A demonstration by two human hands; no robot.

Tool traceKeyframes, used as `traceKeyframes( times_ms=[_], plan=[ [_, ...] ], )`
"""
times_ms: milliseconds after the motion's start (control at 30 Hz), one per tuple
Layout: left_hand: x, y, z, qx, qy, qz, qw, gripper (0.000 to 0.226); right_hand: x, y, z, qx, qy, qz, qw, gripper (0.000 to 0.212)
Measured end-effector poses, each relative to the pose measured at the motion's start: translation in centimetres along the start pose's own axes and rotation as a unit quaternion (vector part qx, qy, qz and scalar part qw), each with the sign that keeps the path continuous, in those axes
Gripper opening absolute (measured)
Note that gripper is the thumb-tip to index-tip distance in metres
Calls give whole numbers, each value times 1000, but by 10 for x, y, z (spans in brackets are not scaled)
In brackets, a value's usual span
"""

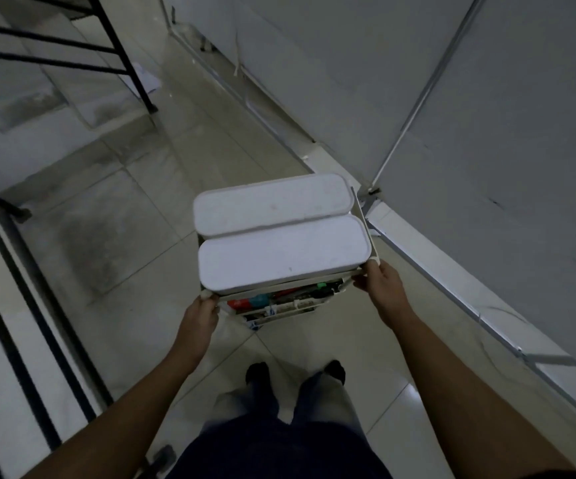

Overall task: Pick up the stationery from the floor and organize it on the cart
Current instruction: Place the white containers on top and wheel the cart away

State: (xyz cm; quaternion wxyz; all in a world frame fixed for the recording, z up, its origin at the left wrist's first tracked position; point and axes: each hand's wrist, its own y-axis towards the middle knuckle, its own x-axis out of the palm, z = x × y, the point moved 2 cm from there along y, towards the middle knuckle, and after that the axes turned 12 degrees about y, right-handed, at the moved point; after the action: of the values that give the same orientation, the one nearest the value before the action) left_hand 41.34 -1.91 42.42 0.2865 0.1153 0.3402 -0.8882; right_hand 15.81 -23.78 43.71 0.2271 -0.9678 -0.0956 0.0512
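While the left hand [200,314] and right hand [379,288] grip near corners of the white tiered cart [361,216], push evenly, steadying its white lidded boxes [281,254].

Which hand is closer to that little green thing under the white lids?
Right. The right hand grips the white cart just right of the small green item; the left hand holds the opposite corner, farther left.

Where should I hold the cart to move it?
Grip the cart by the near corners of its top rail, from the near side, as the left hand and right hand grip now. The two lidded boxes cover the top and the wall crowds the far side, so those bare corners look easiest.
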Motion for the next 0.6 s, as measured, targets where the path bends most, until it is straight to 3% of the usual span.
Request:
traceKeyframes(
  times_ms=[67, 133, 500, 600],
  plan=[
    [4, 7, 2, 27, 50, -18, 998, 10, -6, -3, 2, -1, 4, 10, 1000, 28],
    [6, 12, 10, 56, 90, -16, 994, 17, -14, -7, 6, -5, 5, 13, 1000, 27],
    [48, 41, 55, 107, 152, -50, 981, 22, -61, -10, 10, 6, 40, 83, 996, 30],
    [62, 45, 65, 97, 114, -66, 987, 21, -75, -9, 9, 8, 45, 98, 994, 28]
  ],
)
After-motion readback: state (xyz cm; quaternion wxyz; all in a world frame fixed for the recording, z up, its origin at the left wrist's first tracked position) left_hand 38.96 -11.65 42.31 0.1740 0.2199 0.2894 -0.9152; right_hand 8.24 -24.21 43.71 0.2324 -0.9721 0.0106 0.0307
